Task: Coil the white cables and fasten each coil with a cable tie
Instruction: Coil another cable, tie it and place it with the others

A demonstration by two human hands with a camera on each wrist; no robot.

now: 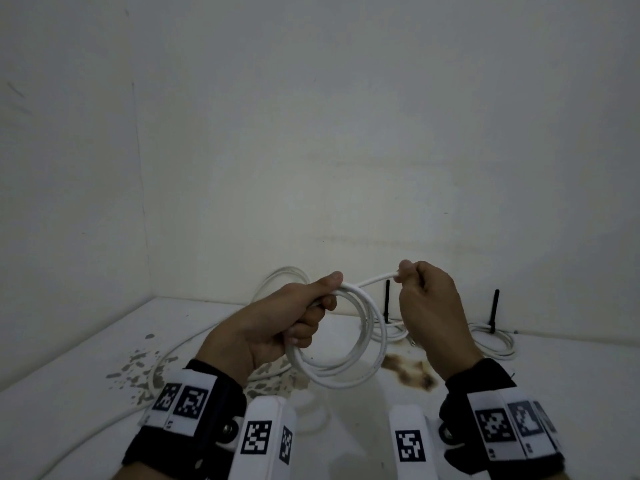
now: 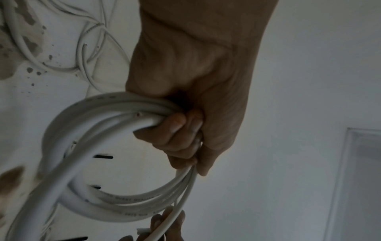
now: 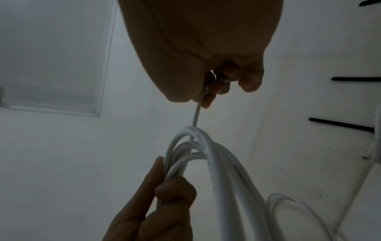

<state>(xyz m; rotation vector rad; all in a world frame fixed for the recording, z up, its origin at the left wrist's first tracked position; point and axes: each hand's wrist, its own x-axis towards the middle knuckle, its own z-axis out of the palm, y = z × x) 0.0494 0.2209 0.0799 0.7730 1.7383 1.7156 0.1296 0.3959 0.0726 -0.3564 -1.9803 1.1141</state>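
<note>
A white cable coil point(image 1: 349, 348) of several loops hangs in the air above the table. My left hand point(image 1: 294, 317) grips the coil's top left, thumb on top and fingers curled under; the same coil point(image 2: 115, 179) and left hand point(image 2: 185, 130) fill the left wrist view. My right hand point(image 1: 415, 289) pinches the cable's free end point(image 1: 377, 279) just right of the coil's top. In the right wrist view the right hand point(image 3: 218, 88) holds that thin strand point(image 3: 196, 115) leading down into the coil point(image 3: 216, 163). Two coiled white cables point(image 1: 493, 341) lie fastened with black cable ties point(image 1: 494, 310) at the back.
The white table point(image 1: 571, 410) meets white walls at the back and left. Loose white cables point(image 1: 166, 365) trail over its left side and pile up in the back corner point(image 1: 277, 282). Brown stains point(image 1: 408, 370) and grey chipped patches point(image 1: 138, 365) mark the surface.
</note>
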